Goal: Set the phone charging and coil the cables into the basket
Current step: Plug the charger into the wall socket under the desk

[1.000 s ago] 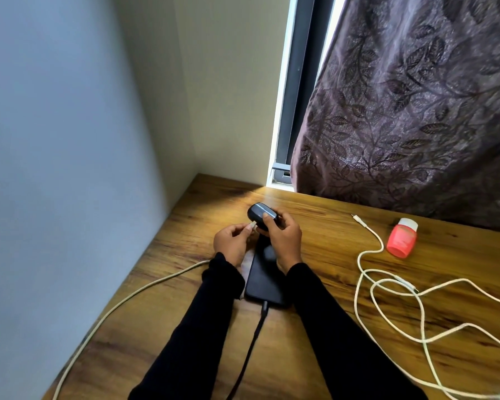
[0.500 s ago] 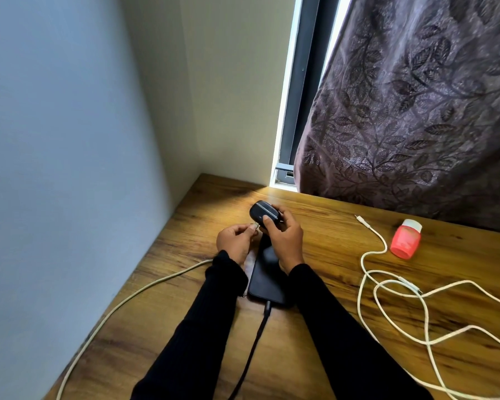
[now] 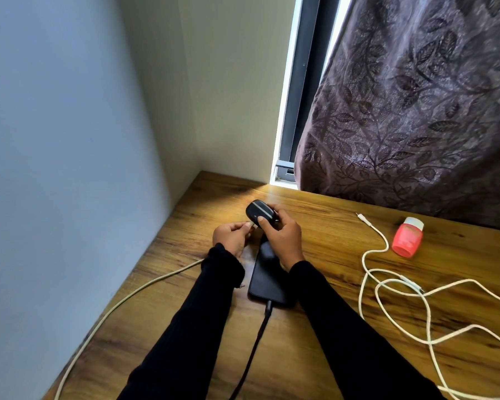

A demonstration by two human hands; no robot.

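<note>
A black phone (image 3: pixel 267 280) lies flat on the wooden table (image 3: pixel 329 232), with a black cable (image 3: pixel 254 347) plugged into its near end. Above its far end my right hand (image 3: pixel 282 236) grips a small black oval case (image 3: pixel 257 213). My left hand (image 3: pixel 233 235) pinches the plug of a white cable (image 3: pixel 122 301) and holds it against the case's left side. That cable trails off to the lower left. Loose white cables (image 3: pixel 393 287) lie tangled on the right. No basket is in view.
A coral and white small case (image 3: pixel 407 236) stands at the right near a dark leaf-patterned curtain (image 3: pixel 410 105). Walls close the left and back sides; a window strip (image 3: pixel 295 96) shows beside the curtain.
Both hands stay at the black case with the white plug against it; the plug sits slightly closer to the case. The view has shifted a little.
</note>
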